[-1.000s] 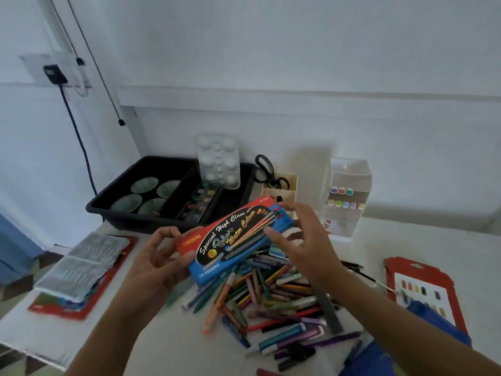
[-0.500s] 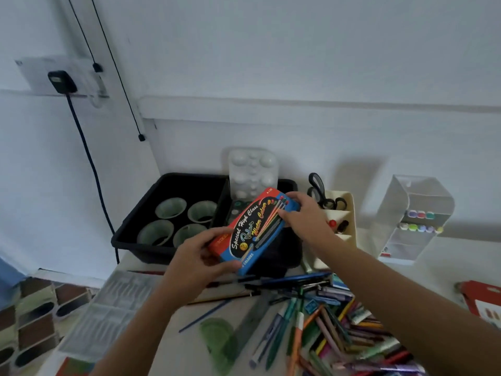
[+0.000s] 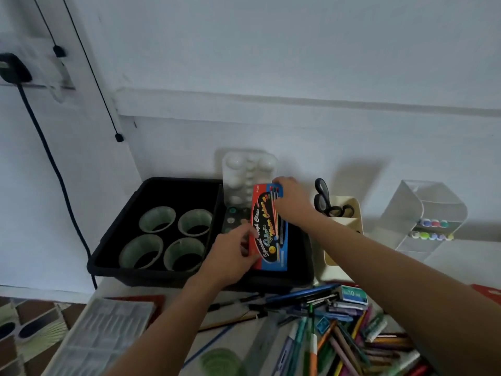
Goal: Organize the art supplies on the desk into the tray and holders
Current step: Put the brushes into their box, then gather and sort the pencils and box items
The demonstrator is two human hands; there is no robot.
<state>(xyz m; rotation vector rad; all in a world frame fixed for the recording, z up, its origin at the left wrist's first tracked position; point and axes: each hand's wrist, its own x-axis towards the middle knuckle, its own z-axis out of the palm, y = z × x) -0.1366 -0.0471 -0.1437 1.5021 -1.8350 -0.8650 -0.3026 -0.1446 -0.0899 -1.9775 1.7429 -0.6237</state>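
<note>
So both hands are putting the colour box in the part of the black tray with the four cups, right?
Not quite. The head view shows the left hand and right hand holding the colour box in the black tray's right compartment; the four cups sit in the left one, across the divider.

A single wide-angle view looks from the person's head, forward and down across the desk point(image 3: 466, 261) toward the wall point(image 3: 271, 63). It sits close: both forearms enter from the bottom edge, and the black tray point(image 3: 151, 276) lies near centre.
</note>
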